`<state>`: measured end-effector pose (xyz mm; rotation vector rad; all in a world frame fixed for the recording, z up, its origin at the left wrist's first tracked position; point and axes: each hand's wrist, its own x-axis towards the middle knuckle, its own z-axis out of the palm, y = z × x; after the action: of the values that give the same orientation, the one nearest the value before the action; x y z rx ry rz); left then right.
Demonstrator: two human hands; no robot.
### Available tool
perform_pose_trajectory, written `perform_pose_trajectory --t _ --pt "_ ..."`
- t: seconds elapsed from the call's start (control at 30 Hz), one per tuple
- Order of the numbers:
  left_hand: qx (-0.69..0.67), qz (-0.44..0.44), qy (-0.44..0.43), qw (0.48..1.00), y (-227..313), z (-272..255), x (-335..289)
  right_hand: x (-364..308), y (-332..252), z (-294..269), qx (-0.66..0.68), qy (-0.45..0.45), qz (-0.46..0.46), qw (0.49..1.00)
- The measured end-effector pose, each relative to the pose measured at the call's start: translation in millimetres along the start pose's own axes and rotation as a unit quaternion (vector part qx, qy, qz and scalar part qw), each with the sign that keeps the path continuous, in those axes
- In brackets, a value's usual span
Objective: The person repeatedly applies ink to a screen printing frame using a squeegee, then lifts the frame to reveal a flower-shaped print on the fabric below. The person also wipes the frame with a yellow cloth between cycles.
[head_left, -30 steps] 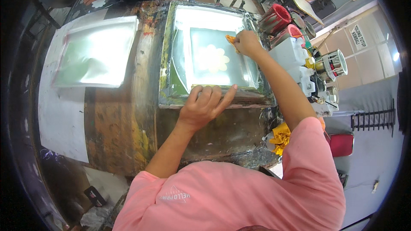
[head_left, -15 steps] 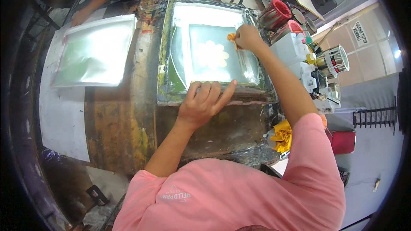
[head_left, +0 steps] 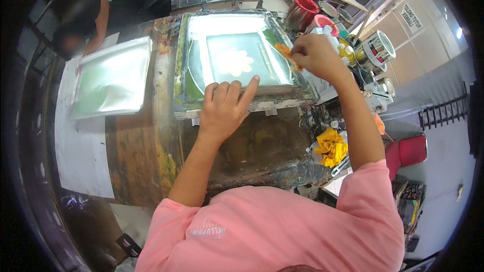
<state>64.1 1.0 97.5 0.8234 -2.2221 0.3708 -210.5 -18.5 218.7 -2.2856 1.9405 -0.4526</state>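
Left hand (head_left: 224,105) lay palm down at the near edge of the framed screen (head_left: 179,78); fingertips rested over that edge, one finger stretched apart from the others, which sat closer together; could not tell if the hand gripped the frame, as its underside was hidden. Right hand (head_left: 317,56) was above the screen's right side, fingers clamped on a crumpled orange cloth (head_left: 286,53); cloth slightly blurred, so contact with the screen could not be told. Screen lay on the stained worktable (head_left: 138,158), in front of the person; a pale flower shape (head_left: 236,63) showed near its middle, bright glare around it. Left of the screen, well apart from both hands, a shiny clear sheet (head_left: 113,80) lay partly over a white board (head_left: 83,153); right of the screen stood a red paint can (head_left: 302,9), a pink can (head_left: 322,22) and a silver can (head_left: 378,46) with drips; bunched yellow cloth (head_left: 331,147) sat near the table's right edge, beside the right forearm; another person (head_left: 138,2) in dark clothing was at the far left.
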Motion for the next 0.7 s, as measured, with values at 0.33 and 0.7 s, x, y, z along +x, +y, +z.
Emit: perform_pose_trajectory --t 0.33,0.7 --pt "-0.028 -0.009 -0.012 0.999 -3.2 -24.8 37.1 -201.4 -74.7 42.0 0.541 0.094 0.217 0.807" --pt "-0.023 -0.026 -0.047 0.998 -4.5 -31.2 49.8 -54.9 -2.2 201.2 0.91 0.188 0.269 0.254"
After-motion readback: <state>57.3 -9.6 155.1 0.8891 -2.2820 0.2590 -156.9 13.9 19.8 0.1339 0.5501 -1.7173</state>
